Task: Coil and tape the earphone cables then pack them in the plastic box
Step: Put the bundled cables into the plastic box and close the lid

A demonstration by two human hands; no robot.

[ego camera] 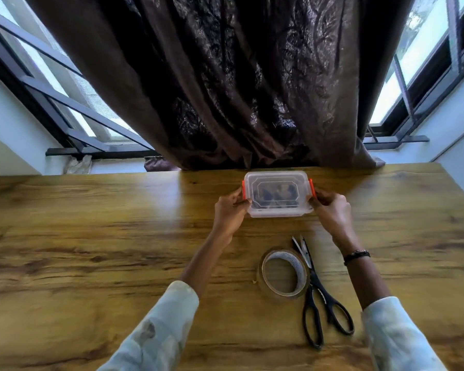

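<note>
Black-handled scissors (pixel 322 298) lie nearest on the wooden worktop (pixel 91 250), just right of a roll of clear tape (pixel 283 273) and touching it. Farther back, near the curtain (pixel 239 89), stands the lidded plastic box (pixel 277 194) with dark earphone cables (pixel 276 196) inside. The left hand (pixel 229 212) and right hand (pixel 331 212) grip its two ends, fingers curled at the orange clips (pixel 311 186).

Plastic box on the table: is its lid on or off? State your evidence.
On. The clear lid covers the plastic box, with dark contents showing through it. Left hand and right hand grip its ends by the orange clips.
</note>
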